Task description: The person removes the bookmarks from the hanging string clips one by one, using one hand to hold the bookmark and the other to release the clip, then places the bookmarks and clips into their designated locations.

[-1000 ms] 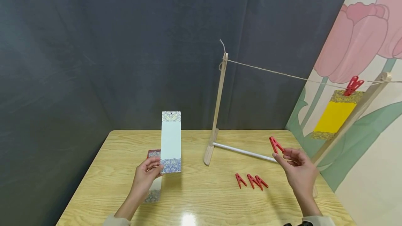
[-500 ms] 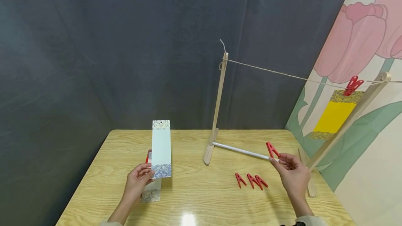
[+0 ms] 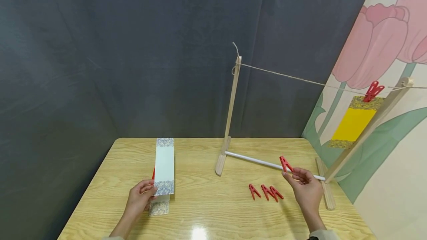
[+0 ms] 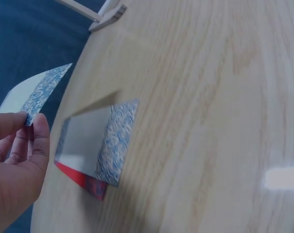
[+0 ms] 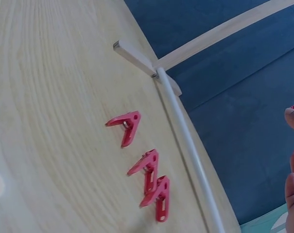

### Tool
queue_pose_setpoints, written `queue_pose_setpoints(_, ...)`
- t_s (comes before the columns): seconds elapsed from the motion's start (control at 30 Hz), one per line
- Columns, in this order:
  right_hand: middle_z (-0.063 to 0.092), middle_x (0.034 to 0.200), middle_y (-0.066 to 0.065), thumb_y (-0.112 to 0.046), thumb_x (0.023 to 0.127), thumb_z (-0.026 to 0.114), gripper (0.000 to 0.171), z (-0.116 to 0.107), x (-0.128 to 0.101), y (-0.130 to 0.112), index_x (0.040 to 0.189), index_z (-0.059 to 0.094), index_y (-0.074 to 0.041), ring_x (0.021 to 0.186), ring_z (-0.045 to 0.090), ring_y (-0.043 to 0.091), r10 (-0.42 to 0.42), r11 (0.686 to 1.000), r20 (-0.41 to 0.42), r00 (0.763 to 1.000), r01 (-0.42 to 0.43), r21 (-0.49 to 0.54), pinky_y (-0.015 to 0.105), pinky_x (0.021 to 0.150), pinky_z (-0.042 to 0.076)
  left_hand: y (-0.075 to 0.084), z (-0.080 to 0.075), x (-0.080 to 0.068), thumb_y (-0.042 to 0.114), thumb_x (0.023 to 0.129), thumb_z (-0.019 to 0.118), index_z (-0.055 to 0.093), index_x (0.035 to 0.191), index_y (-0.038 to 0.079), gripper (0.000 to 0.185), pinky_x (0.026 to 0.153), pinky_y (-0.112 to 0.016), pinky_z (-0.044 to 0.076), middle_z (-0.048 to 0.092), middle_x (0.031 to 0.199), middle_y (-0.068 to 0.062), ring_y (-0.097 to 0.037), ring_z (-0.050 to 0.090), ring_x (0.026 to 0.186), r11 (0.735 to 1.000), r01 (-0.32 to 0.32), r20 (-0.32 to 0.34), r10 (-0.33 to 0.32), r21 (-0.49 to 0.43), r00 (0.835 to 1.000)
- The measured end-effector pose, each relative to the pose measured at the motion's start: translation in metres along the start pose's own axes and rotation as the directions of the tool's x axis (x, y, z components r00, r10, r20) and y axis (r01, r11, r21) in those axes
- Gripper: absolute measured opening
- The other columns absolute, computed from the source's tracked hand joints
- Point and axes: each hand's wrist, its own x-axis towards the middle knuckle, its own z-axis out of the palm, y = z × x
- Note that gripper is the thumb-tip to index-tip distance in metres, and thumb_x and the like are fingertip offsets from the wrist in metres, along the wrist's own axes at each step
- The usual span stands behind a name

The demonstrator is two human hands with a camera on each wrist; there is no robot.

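Staged craft setup: dark backdrop (image 3: 133, 47), tulip mural (image 3: 383, 40)

Just right of our left hand (image 3: 138, 200) a stack of cards (image 3: 160, 206) lies on the table (image 3: 213, 217). Three clothespins (image 3: 265, 192) lie just left of our right hand (image 3: 305, 188), the rack's rod (image 3: 253, 160) behind them.

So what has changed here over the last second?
Both hands came down: the left hand lowered the pale card leftward, and the right hand lowered its red peg toward the table. Both grips held. The three pegs and yellow card stayed put.
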Motion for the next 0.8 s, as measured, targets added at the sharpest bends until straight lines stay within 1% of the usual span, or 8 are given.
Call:
queue_pose_setpoints(0.03, 0.069, 0.083, 0.007, -0.013, 0.072, 0.088, 0.033, 0.000, 0.000, 0.002, 0.095, 0.070, 0.003, 0.066, 0.059, -0.003, -0.002, 1.000, -0.002, 1.000, 0.002, -0.008, 0.009, 0.059, 0.048, -0.002, -0.001, 0.000, -0.003, 0.090, 0.064, 0.055, 0.123, -0.008, 0.034, 0.042, -0.020, 0.039, 0.061, 0.090, -0.006, -0.021, 0.066, 0.068, 1.000, 0.009, 0.002, -0.009, 0.008, 1.000)
queue_pose_setpoints(0.07, 0.069, 0.081, 0.005, -0.013, 0.072, 0.088, 0.033, 0.001, -0.001, 0.003, 0.095, 0.070, 0.003, 0.066, 0.059, -0.003, -0.002, 1.000, -0.001, 1.000, 0.002, -0.013, 0.009, 0.058, 0.048, -0.003, -0.002, 0.001, -0.004, 0.090, 0.064, 0.054, 0.123, -0.010, 0.034, 0.044, -0.021, 0.044, 0.061, 0.090, -0.007, -0.021, 0.066, 0.069, 1.000, 0.005, 0.004, -0.005, 0.007, 1.000)
queue_pose_setpoints(0.17, 0.067, 0.079, -0.002, -0.014, 0.072, 0.088, 0.032, 0.002, -0.002, 0.008, 0.094, 0.070, 0.002, 0.065, 0.058, -0.004, 0.009, 0.999, 0.003, 1.000, -0.009, -0.032, 0.009, 0.058, 0.048, -0.008, -0.005, 0.002, -0.007, 0.090, 0.063, 0.053, 0.122, -0.013, 0.034, 0.055, -0.026, 0.054, 0.061, 0.088, -0.009, -0.019, 0.065, 0.069, 1.000, -0.001, 0.005, 0.001, 0.012, 1.000)
queue_pose_setpoints(0.23, 0.068, 0.080, 0.000, -0.014, 0.073, 0.087, 0.032, 0.003, -0.003, 0.010, 0.095, 0.070, 0.002, 0.064, 0.058, -0.004, 0.013, 0.999, 0.009, 1.000, -0.013, -0.039, 0.009, 0.058, 0.047, -0.011, -0.007, 0.003, -0.008, 0.090, 0.062, 0.053, 0.122, -0.014, 0.034, 0.061, -0.030, 0.057, 0.061, 0.086, -0.008, -0.017, 0.064, 0.068, 1.000, 0.001, 0.004, -0.001, 0.011, 1.000)
queue_pose_setpoints(0.33, 0.070, 0.084, 0.011, -0.014, 0.073, 0.087, 0.033, 0.006, -0.004, 0.015, 0.095, 0.070, 0.002, 0.064, 0.057, -0.006, 0.019, 0.999, 0.009, 1.000, -0.018, -0.047, 0.009, 0.057, 0.047, -0.015, -0.010, 0.004, -0.009, 0.090, 0.062, 0.053, 0.121, -0.014, 0.033, 0.062, -0.030, 0.057, 0.061, 0.083, -0.007, -0.016, 0.063, 0.067, 1.000, 0.024, 0.004, -0.024, 0.008, 1.000)
queue_pose_setpoints(0.4, 0.070, 0.086, 0.015, -0.014, 0.072, 0.088, 0.033, 0.007, -0.005, 0.018, 0.095, 0.070, 0.002, 0.063, 0.057, -0.007, 0.019, 0.998, 0.004, 1.000, -0.019, -0.054, 0.009, 0.057, 0.047, -0.017, -0.012, 0.005, -0.008, 0.090, 0.062, 0.053, 0.121, -0.013, 0.032, 0.063, -0.030, 0.057, 0.061, 0.083, -0.007, -0.016, 0.062, 0.069, 0.999, 0.036, 0.008, -0.037, 0.010, 0.999)
queue_pose_setpoints(0.63, 0.070, 0.090, 0.018, -0.016, 0.072, 0.088, 0.034, 0.012, -0.010, 0.030, 0.096, 0.070, 0.001, 0.064, 0.057, -0.007, 0.028, 0.995, 0.021, 0.999, -0.026, -0.091, 0.008, 0.057, 0.047, -0.022, -0.015, 0.006, -0.008, 0.088, 0.065, 0.054, 0.121, -0.012, 0.034, 0.065, -0.031, 0.057, 0.062, 0.087, -0.012, -0.018, 0.063, 0.072, 0.998, 0.059, 0.011, -0.060, 0.016, 0.998)
queue_pose_setpoints(0.8, 0.069, 0.091, 0.018, -0.017, 0.073, 0.088, 0.033, 0.014, -0.014, 0.033, 0.095, 0.070, 0.001, 0.065, 0.057, -0.005, 0.059, 0.995, 0.032, 0.998, -0.056, -0.084, 0.009, 0.057, 0.047, -0.023, -0.016, 0.007, -0.008, 0.089, 0.064, 0.054, 0.119, -0.013, 0.033, 0.064, -0.032, 0.057, 0.063, 0.087, -0.013, -0.018, 0.062, 0.073, 0.999, 0.048, 0.021, -0.048, 0.016, 0.999)
